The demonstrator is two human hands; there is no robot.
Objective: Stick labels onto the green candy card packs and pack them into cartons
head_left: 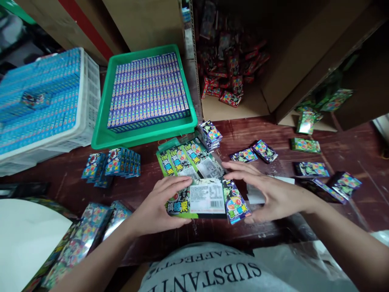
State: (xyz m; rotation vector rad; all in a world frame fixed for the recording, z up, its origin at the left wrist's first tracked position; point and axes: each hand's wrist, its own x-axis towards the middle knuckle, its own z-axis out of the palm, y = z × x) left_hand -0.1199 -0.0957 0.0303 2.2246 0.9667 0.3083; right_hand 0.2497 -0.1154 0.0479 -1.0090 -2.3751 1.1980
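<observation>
In the head view, a green-and-black printed candy display box with a white barcode label lies in front of me. My left hand grips its left side, fingers over the back edge and thumb along the front. A small purple candy box leans slightly tilted against the label's right side. My right hand spans it, fingers at its far end and thumb at its near corner. Behind lie more green printed packs, partly covered by labels. A stack of small purple packs stands just beyond them.
A green tray holds rows of purple boxes; a white basket holds blue ones. Blue packs lie left. Cartons with red packs and green packs stand behind. Loose purple packs lie at right on the dark table.
</observation>
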